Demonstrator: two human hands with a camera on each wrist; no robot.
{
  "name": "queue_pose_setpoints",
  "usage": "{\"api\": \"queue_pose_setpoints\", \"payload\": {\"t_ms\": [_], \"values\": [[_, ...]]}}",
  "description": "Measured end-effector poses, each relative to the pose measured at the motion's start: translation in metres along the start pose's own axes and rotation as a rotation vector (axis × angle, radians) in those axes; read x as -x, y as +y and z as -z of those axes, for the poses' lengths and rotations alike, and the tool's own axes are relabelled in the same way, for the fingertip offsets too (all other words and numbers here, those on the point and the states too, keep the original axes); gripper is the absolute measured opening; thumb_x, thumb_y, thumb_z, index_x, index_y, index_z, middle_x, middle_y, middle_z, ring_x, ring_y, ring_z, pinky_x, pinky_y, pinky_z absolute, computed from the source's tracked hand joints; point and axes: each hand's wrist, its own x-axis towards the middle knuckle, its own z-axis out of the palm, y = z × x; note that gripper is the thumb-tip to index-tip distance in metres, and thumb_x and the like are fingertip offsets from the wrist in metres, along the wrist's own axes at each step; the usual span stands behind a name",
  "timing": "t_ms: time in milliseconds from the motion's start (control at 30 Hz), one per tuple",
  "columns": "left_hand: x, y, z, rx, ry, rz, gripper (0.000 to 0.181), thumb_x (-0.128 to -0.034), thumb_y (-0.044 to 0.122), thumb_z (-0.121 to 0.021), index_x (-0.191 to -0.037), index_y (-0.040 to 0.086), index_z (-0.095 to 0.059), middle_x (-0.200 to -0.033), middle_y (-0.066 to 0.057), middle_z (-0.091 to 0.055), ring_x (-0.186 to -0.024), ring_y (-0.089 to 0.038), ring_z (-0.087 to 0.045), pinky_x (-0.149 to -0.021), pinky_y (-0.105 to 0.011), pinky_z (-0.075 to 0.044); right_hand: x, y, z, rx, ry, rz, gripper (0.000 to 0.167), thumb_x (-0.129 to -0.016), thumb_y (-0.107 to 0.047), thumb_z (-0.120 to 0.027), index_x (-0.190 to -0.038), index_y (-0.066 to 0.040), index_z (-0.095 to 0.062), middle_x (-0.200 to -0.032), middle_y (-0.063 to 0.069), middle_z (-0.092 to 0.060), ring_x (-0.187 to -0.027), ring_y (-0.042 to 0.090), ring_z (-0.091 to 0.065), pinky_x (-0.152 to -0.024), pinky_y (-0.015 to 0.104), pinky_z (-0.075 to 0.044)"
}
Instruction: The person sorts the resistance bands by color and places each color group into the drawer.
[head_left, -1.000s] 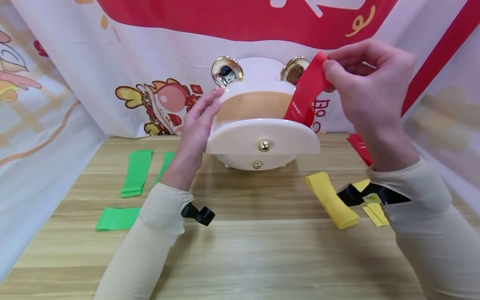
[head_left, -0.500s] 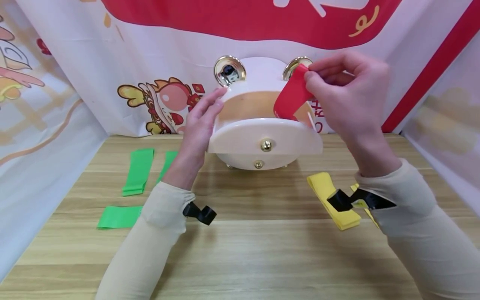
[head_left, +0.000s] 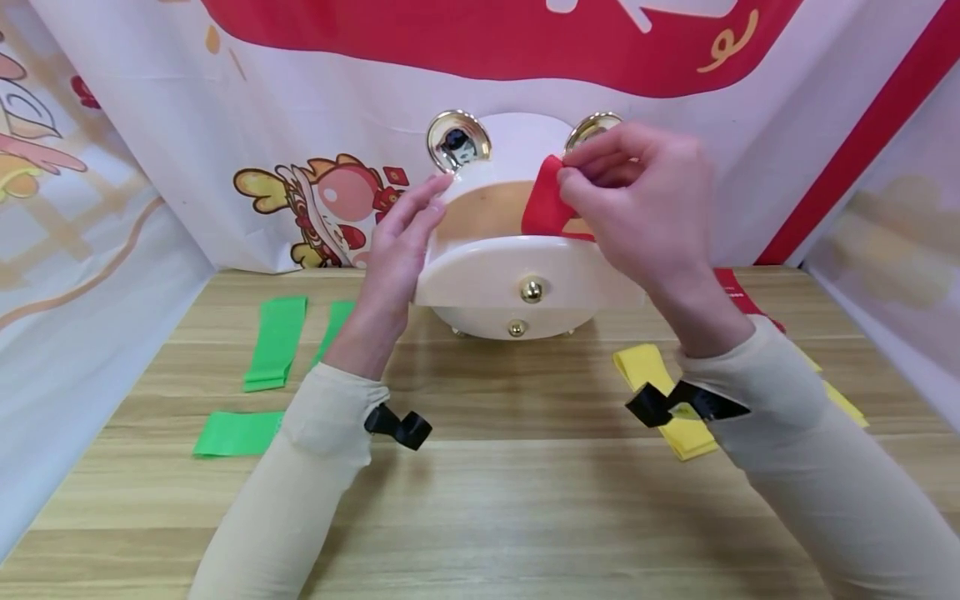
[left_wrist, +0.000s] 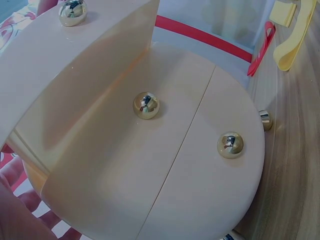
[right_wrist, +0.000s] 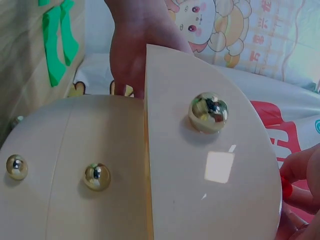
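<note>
A white rounded cabinet (head_left: 465, 321) with gold knobs and two gold domes on top stands at the back of the table. Its top drawer (head_left: 480, 279) is pulled out. My right hand (head_left: 645, 200) pinches a folded red band (head_left: 546, 200) between thumb and fingers, over the drawer's opening; its lower end is hidden behind the drawer front. My left hand (head_left: 397, 250) rests against the left side of the cabinet and drawer, its fingers fairly straight. The right wrist view shows only a bit of the red band (right_wrist: 286, 188) in the fingers.
Several green bands (head_left: 276, 342) lie on the table at left. Yellow bands (head_left: 645, 367) lie at right, partly under my right forearm. Another red band (head_left: 735, 292) lies behind them. Printed white cloth (head_left: 187, 150) hangs close behind the cabinet.
My right hand has moved left and down with the red band, from the drawer's right side toward its middle. The left hand keeps its place on the cabinet's side.
</note>
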Motion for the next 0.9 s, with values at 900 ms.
{"api": "queue_pose_setpoints", "payload": {"t_ms": [900], "values": [[0.000, 0.000, 0.001, -0.010, -0.010, 0.013, 0.037, -0.1082, 0.034, -0.060, -0.145, 0.029, -0.066, -0.163, 0.014, -0.049, -0.152, -0.008, -0.042, -0.127, -0.041, -0.039, 0.007, -0.019, -0.022, 0.140, -0.263, -0.011, 0.022, -0.097, -0.028, -0.079, -0.108, -0.011, -0.084, -0.100, 0.010, -0.082, -0.087, 0.022, -0.072, -0.075, 0.031, -0.056]]}}
